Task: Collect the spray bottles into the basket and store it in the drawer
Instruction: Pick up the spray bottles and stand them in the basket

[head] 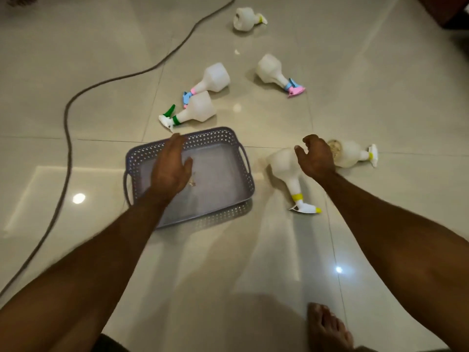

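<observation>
Basket (229, 158): lavender plastic, shallow, rectangular, perforated walls, a loop handle at each short end; lay flat on the tiled floor (101, 72), holding no bottles, only a small scrap near its middle. Left hand (171, 168): stretched out above the basket's interior, palm down, fingers (177, 143) straight and together, reaching to the far rim, gripping nothing. Spray bottles, six in all, translucent white, every one lying on its side on the floor outside the basket. Yellow-collared bottle (286, 168): just beside the basket's right handle, nozzle toward the camera. Right hand (317, 158): over that bottle's body, fingers loosely curled and apart, closed on nothing; contact with the bottle could not be told. Second yellow-trimmed bottle (352, 154): immediately behind the right hand, nozzle pointing right. Green-trimmed bottle (195, 110): just beyond the basket's far rim, nozzle to the left. Pink-collared bottle with blue trigger (214, 78): touching or very near the green-trimmed one, behind it. Bottle with blue collar and pink head (272, 71): farther right, apart from the others. Farthest bottle (245, 19): near the top edge, trim pale yellow. Dark cable (66, 128): snaked across the floor at left. Bare foot (327, 329): at the lower edge.
</observation>
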